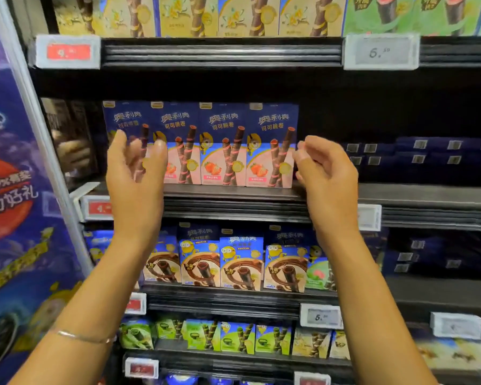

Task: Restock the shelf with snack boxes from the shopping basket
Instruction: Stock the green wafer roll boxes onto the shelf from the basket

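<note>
Several blue-and-pink strawberry snack boxes [222, 145] stand upright in a row at the front of the middle shelf [400, 194]. My left hand [135, 168] is raised in front of the leftmost box, fingers relaxed, holding nothing. My right hand [324, 173] hovers just right of the rightmost box, fingers loosely curled and apart from it, empty. The shopping basket is out of sight.
Dark blue boxes [428, 157] lie stacked deep on the middle shelf's right. Chocolate boxes [233, 262] fill the shelf below, green boxes [233, 337] the one under that, yellow boxes [206, 15] the top. A blue promotional panel [17, 190] bounds the left. Price tags [381, 51] line the shelf edges.
</note>
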Demonstrator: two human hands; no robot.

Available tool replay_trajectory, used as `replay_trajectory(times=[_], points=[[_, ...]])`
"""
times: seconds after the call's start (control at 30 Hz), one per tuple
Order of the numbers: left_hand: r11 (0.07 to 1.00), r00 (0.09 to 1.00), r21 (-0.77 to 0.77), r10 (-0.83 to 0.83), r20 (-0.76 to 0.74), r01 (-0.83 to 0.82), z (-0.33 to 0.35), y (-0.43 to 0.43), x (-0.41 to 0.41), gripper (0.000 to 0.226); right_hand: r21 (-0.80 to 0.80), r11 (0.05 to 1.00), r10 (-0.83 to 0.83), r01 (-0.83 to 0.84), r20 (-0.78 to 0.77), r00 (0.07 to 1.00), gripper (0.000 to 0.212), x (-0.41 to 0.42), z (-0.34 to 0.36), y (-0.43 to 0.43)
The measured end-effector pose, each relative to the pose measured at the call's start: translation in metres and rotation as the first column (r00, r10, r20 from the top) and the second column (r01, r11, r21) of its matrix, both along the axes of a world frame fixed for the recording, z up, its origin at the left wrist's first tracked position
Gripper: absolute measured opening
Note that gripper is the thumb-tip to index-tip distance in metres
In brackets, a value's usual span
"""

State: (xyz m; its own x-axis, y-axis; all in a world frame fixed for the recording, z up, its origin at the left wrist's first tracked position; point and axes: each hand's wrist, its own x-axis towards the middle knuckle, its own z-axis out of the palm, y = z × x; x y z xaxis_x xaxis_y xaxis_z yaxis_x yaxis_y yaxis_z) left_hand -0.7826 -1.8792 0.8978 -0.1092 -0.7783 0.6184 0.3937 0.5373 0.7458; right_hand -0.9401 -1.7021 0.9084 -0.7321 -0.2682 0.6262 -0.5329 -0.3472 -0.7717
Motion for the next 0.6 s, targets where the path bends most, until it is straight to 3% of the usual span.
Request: replay_trajectory(times=[0.07,0.17,0.23,0.33,0.43,0.6], points=[[0.998,0.996,0.003,-0.066,-0.055,0.066,-0.017,0.023,-0.001,0.057,-0.113,0.992,0.063,-0.063,0.001,0.998,0.025,0.006,-0.016,0.013],[0.981,0.983,0.068,-0.178,-0.040,0.181,-0.058,0.058,0.005,0.061,-0.163,0.977,0.147,-0.138,0.049,0.988,0.021,0.011,-0.053,0.037],[0.967,0.974,0.120,-0.225,-0.018,0.225,-0.088,0.075,0.013,0.055,-0.144,0.976,0.180,-0.163,0.119,0.976,0.021,0.016,-0.080,0.056],[0.896,0.945,0.336,-0.323,0.042,0.291,-0.145,0.103,0.029,0.047,0.001,0.972,0.225,-0.235,0.286,0.931,0.028,0.023,-0.141,0.098],[0.774,0.908,0.554,-0.413,0.077,0.305,-0.210,0.130,0.053,0.063,0.092,0.950,0.207,-0.298,0.529,0.823,0.032,0.031,-0.209,0.150],[0.548,0.838,0.792,-0.538,0.089,0.268,-0.296,0.184,0.084,0.087,0.262,0.916,-0.042,-0.304,0.816,0.577,0.041,0.053,-0.307,0.239]])
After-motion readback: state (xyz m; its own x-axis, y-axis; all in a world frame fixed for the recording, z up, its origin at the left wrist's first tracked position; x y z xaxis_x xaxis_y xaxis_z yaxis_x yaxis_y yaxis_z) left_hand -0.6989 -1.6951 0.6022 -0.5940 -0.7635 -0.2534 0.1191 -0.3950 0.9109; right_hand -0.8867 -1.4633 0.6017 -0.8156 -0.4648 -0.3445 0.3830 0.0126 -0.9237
